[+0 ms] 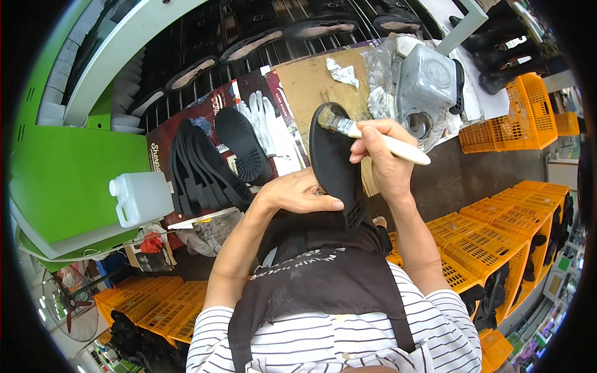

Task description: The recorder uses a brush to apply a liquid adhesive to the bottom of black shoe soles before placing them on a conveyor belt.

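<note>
A black shoe sole (336, 158) is gripped by my left hand (300, 193), the thumb lying across its lower part and the fingers behind it. My right hand (387, 155) is closed around the pale handle of a paintbrush (348, 126). The brush's bristles touch the upper end of the sole's inner face. Left of my hands, several black soles (202, 165) stand stacked on edge, with one more sole (244, 144) lying tread up beside them. A white work glove (264, 121) rests between that sole and the held one.
Beyond the bench, black boots (252, 45) lie on a rack of rods. A cloudy plastic container (429, 76) and plastic wrap sit at the far right. A white jug (143, 198) stands at left, near the green machine (74, 180). Orange crates (491, 239) line both sides behind me.
</note>
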